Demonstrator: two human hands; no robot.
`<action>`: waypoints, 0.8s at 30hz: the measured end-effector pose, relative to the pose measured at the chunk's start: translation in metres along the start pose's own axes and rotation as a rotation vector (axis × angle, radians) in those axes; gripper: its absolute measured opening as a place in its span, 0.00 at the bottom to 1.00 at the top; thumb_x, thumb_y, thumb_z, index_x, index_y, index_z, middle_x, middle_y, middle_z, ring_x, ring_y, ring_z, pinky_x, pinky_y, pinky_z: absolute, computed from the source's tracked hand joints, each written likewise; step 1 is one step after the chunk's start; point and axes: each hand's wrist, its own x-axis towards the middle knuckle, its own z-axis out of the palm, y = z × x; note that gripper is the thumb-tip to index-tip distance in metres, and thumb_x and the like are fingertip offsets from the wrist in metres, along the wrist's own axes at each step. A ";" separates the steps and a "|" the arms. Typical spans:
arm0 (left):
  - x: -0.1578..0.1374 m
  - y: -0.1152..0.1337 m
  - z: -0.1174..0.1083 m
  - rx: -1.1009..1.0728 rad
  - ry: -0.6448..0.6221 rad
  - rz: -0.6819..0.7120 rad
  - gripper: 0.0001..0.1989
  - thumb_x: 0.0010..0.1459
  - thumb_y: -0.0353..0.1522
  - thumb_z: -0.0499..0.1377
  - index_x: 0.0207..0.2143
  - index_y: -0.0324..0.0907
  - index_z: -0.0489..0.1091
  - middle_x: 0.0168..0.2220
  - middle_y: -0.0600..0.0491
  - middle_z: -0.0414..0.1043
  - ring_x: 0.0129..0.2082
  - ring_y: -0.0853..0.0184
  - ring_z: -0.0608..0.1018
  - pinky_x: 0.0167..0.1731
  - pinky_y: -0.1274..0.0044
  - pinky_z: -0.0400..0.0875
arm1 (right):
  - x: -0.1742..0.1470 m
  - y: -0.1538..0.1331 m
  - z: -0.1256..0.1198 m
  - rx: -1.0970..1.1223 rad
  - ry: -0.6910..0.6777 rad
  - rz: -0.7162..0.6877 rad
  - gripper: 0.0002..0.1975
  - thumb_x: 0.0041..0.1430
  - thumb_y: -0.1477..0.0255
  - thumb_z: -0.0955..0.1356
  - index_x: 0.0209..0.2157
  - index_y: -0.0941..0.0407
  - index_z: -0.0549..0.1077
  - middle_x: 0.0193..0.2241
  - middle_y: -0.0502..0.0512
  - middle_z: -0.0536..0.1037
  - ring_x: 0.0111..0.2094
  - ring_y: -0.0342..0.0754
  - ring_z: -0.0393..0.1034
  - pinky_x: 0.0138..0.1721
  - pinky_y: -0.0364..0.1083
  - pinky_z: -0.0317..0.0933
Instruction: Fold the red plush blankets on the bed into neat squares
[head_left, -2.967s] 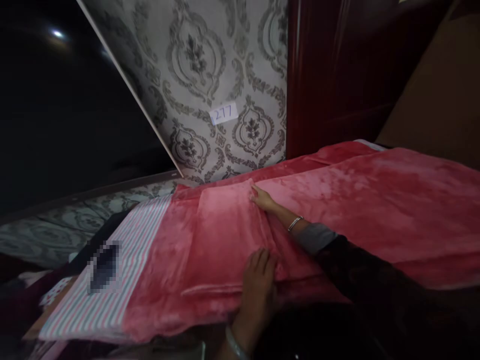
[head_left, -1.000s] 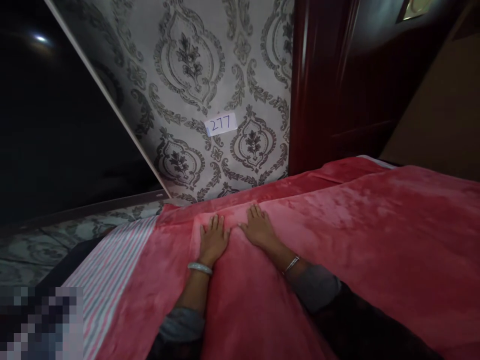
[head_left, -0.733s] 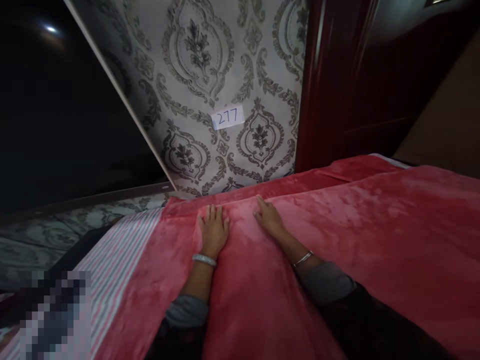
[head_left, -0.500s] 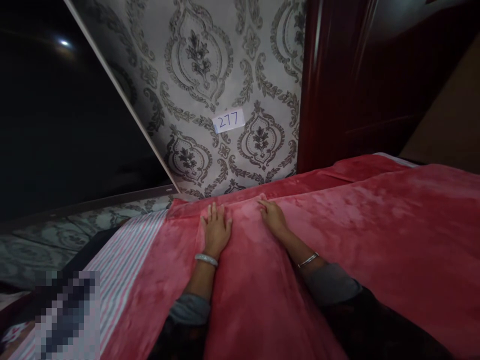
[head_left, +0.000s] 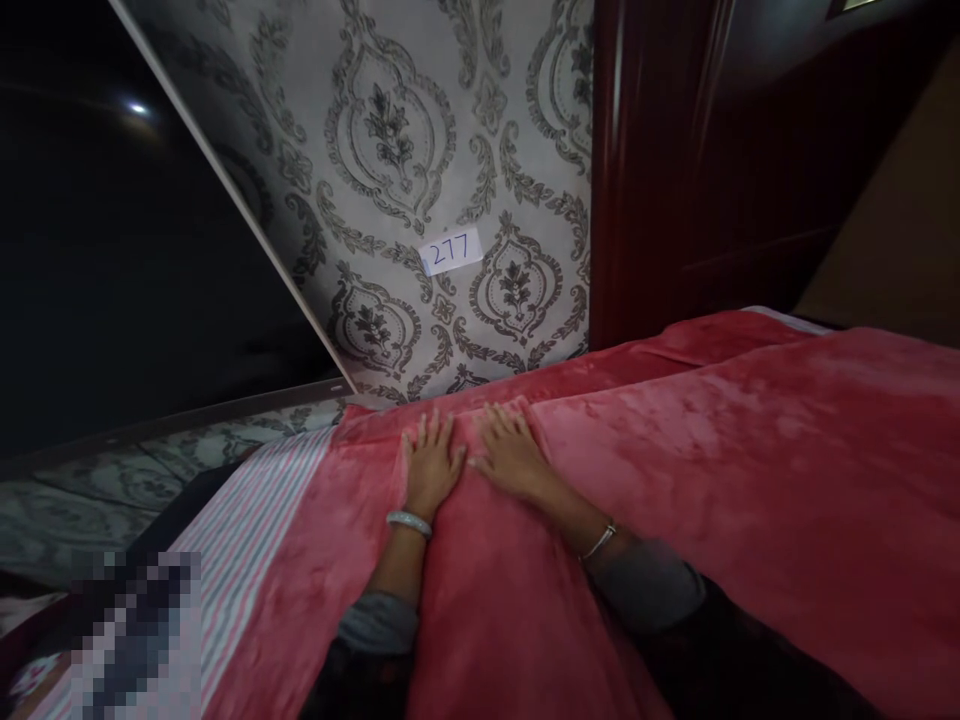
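A red plush blanket [head_left: 735,500] with paler patches spreads over the bed, with a folded edge along its far side. My left hand [head_left: 431,470] lies flat on it near that edge, fingers apart and pointing away from me. Close by on the right, my right hand [head_left: 514,450] also rests flat with spread fingers, palm down on the blanket. Neither hand grips anything. Under the blanket's left side, a striped sheet [head_left: 255,520] in white, pink and grey shows.
Behind the bed stands a wall with patterned wallpaper [head_left: 390,130], bearing a paper label [head_left: 451,250] marked 277. A large dark glossy panel [head_left: 150,250] leans in at the left. Dark red wood [head_left: 675,180] rises at the right. A blurred patch covers the lower left.
My right hand has moved left toward my left hand, and its fingers have gone from partly curled to spread flat. My left hand stays in place.
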 end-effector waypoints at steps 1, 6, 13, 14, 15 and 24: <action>0.001 0.000 0.002 0.000 -0.072 0.007 0.29 0.69 0.43 0.45 0.69 0.45 0.54 0.71 0.45 0.50 0.72 0.51 0.51 0.66 0.48 0.45 | -0.002 -0.001 0.004 0.002 -0.058 -0.013 0.36 0.67 0.55 0.62 0.68 0.62 0.58 0.70 0.67 0.53 0.71 0.60 0.41 0.68 0.61 0.36; 0.003 -0.002 0.010 0.005 -0.165 -0.019 0.29 0.69 0.44 0.43 0.70 0.47 0.54 0.70 0.46 0.53 0.70 0.51 0.55 0.65 0.48 0.48 | -0.006 0.004 0.016 -0.008 -0.118 0.027 0.38 0.68 0.52 0.60 0.68 0.64 0.58 0.69 0.69 0.53 0.71 0.58 0.43 0.68 0.58 0.39; 0.006 -0.006 -0.003 -0.116 -0.267 -0.002 0.30 0.70 0.43 0.44 0.71 0.44 0.50 0.72 0.46 0.48 0.72 0.55 0.50 0.66 0.49 0.44 | -0.020 0.013 0.000 -0.042 -0.188 0.074 0.34 0.69 0.57 0.61 0.68 0.64 0.58 0.69 0.69 0.52 0.70 0.57 0.44 0.67 0.58 0.41; 0.006 -0.008 -0.008 -0.134 -0.294 0.010 0.29 0.70 0.42 0.44 0.70 0.44 0.51 0.72 0.46 0.48 0.72 0.56 0.51 0.66 0.50 0.44 | -0.025 0.017 -0.005 -0.045 -0.206 0.083 0.33 0.69 0.58 0.61 0.68 0.64 0.58 0.69 0.69 0.52 0.70 0.57 0.44 0.67 0.59 0.42; 0.006 -0.010 -0.013 -0.148 -0.316 0.023 0.29 0.70 0.42 0.45 0.70 0.44 0.53 0.71 0.47 0.50 0.71 0.57 0.53 0.67 0.52 0.46 | -0.031 0.020 -0.010 -0.047 -0.220 0.092 0.32 0.69 0.59 0.61 0.67 0.63 0.59 0.69 0.69 0.53 0.70 0.57 0.45 0.67 0.61 0.43; -0.081 0.011 -0.040 -0.147 -0.227 0.135 0.30 0.70 0.40 0.45 0.70 0.39 0.51 0.72 0.43 0.47 0.72 0.57 0.48 0.69 0.56 0.40 | -0.079 -0.021 -0.026 -0.029 -0.102 -0.045 0.32 0.70 0.61 0.59 0.69 0.63 0.55 0.70 0.68 0.53 0.71 0.59 0.43 0.67 0.61 0.41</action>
